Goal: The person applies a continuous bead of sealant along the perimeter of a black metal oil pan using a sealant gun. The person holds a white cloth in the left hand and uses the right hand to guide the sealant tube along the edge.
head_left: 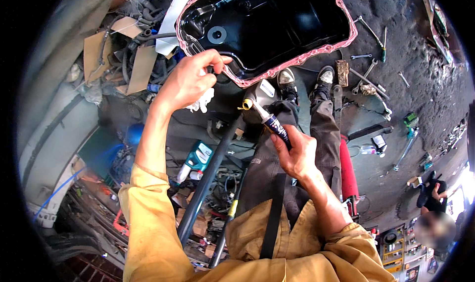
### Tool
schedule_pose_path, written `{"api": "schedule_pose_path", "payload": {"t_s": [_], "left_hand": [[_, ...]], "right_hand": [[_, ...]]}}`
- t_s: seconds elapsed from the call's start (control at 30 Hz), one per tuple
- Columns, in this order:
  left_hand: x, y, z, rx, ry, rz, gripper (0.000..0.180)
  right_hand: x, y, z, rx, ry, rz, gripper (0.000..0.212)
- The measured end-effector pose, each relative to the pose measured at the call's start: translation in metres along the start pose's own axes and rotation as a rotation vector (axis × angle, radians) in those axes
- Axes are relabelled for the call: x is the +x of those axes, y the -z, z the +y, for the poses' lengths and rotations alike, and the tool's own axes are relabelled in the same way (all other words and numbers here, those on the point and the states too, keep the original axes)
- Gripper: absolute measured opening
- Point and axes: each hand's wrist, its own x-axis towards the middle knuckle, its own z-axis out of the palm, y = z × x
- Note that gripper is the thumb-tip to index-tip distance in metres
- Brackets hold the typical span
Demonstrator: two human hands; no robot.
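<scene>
A black oil pan [277,34] lies at the top of the head view, its open side up, with a pinkish-red bead of sealant [302,58] along its flange. My left hand [185,81] is at the pan's near left corner, forefinger stretched to the flange. Its other fingers are curled, with a crumpled white tissue [202,102] showing beneath them. My right hand [298,151] is closed around a dark sealant tube [278,128], its pale nozzle pointing up and left. The nozzle's tip is beside a grey bottle [261,95] with a yellow neck, below the pan.
Wrenches [370,33] and other tools lie on the dark floor at right. Left are cardboard pieces [142,69] and hoses. A teal bottle [199,156] lies beside a dark bar [210,183]. A red cylinder [348,170] is right of my legs. Another person [435,198] is far right.
</scene>
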Motion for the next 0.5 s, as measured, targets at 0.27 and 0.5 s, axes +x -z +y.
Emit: {"api": "schedule_pose_path", "payload": {"t_s": [0.27,0.5], "left_hand": [[0.041,-0.009,0.013,0.236,0.007,-0.311,0.012],[0.071,-0.016,0.039,0.553,0.168,-0.512,0.007]], "right_hand": [[-0.008,0.008,0.010,0.008,-0.028,-0.005,0.018],[-0.008,0.017,0.009,0.031,-0.026,-0.008,0.017]]}}
